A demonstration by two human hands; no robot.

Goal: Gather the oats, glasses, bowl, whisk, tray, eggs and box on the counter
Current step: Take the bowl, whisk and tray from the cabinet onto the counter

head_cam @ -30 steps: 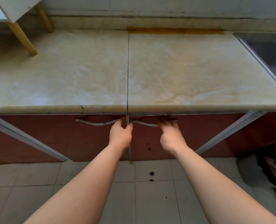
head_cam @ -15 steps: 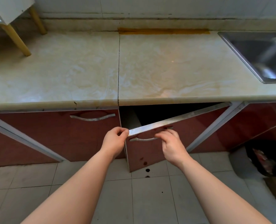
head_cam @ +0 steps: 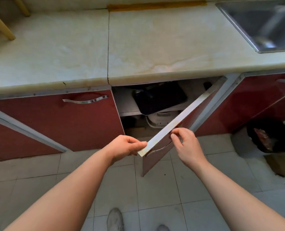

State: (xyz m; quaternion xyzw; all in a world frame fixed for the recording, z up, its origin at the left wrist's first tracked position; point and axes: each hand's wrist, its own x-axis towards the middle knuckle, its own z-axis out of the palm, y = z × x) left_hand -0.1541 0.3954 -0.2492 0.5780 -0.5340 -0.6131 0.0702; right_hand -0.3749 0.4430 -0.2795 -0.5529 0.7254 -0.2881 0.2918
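Spotting a black tray [head_cam: 158, 99] just right of centre in the frame, lying on the shelf [head_cam: 126, 105] behind the opened door and overhanging its front edge above a white appliance [head_cam: 160, 120] (too shadowed to name). Finding none of the oats, glasses, bowl, whisk, eggs or box anywhere in view. Taking the pale counter [head_cam: 155, 47] across the top of the frame as the place for setting things down.

Pinching the free corner of the red cabinet door [head_cam: 156, 162] with the left hand [head_cam: 126, 145] at lower centre, thumb against curled fingers. Pinching the door's pale top edge just above its curved handle [head_cam: 160, 148] with the right hand [head_cam: 186, 144]. Holding the panel angled outward this way, probably for baring the shelf and clearing a reach path. Needing one hand free for taking the tray.
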